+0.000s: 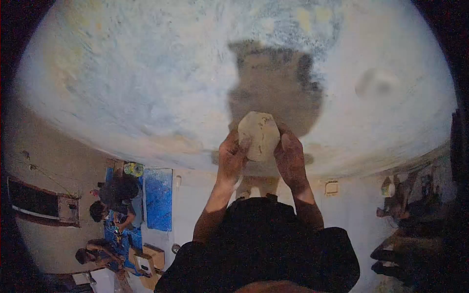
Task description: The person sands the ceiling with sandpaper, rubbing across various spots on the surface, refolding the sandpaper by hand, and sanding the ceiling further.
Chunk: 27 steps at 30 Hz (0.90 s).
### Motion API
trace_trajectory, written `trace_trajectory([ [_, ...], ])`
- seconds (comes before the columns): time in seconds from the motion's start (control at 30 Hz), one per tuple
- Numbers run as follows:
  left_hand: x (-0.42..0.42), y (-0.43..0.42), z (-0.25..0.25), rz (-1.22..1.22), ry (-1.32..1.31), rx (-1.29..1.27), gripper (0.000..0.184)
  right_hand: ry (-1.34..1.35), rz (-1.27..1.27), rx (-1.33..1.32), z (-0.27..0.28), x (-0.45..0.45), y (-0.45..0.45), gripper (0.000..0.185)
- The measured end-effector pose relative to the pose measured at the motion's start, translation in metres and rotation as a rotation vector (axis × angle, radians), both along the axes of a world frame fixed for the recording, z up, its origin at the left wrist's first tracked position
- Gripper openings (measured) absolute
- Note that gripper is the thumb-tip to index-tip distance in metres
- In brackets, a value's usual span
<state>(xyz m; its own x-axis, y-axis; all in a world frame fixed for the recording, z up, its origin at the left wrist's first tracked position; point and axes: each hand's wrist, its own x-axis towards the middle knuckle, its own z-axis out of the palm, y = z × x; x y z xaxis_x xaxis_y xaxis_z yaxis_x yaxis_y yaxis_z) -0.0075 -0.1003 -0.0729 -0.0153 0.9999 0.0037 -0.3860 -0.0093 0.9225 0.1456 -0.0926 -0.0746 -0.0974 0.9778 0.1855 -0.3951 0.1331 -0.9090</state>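
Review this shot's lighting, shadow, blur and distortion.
All in the head view: dim, grainy picture; a dark patch, likely shadow, on the table beyond the pale lump; a blurry smudge at right, cause unclear; fisheye bending the table's near edge; black corners.

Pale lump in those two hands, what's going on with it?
A person is holding the pale lump between both hands, with the left hand on one side and the right hand on the other. A dark, uneven line runs down its face. Beyond it spreads a broad, mottled surface; whether the lump touches it, I can't tell. Other people are in the background, lower left.
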Motion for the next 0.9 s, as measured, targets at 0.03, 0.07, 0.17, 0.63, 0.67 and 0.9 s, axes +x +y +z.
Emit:
trace_trajectory([
  [0.03,0.002,-0.001,0.001,0.002,-0.099,0.113,0.039,-0.23,-0.047,0.169,0.006,-0.001,-0.001,0.033],
  [0.07,0.002,-0.003,0.001,0.003,-0.1,0.108,0.039,-0.231,-0.046,0.164,0.008,-0.002,-0.003,0.033],
  [0.17,-0.007,-0.007,-0.006,-0.032,-0.1,0.118,0.04,-0.16,0.038,-0.057,0.011,-0.004,-0.005,0.039],
  [0.63,-0.027,-0.037,0.025,0.607,0.889,1.049,0.021,-0.675,-0.534,1.063,0.027,0.017,-0.015,0.017],
  [0.67,-0.028,-0.04,0.026,0.64,0.907,1.129,0.022,-0.673,-0.533,1.061,0.026,0.017,-0.017,0.017],
  [0.9,-0.026,-0.048,0.027,0.643,0.927,1.105,0.025,-0.602,-0.562,1.088,0.023,0.014,-0.021,0.013],
])
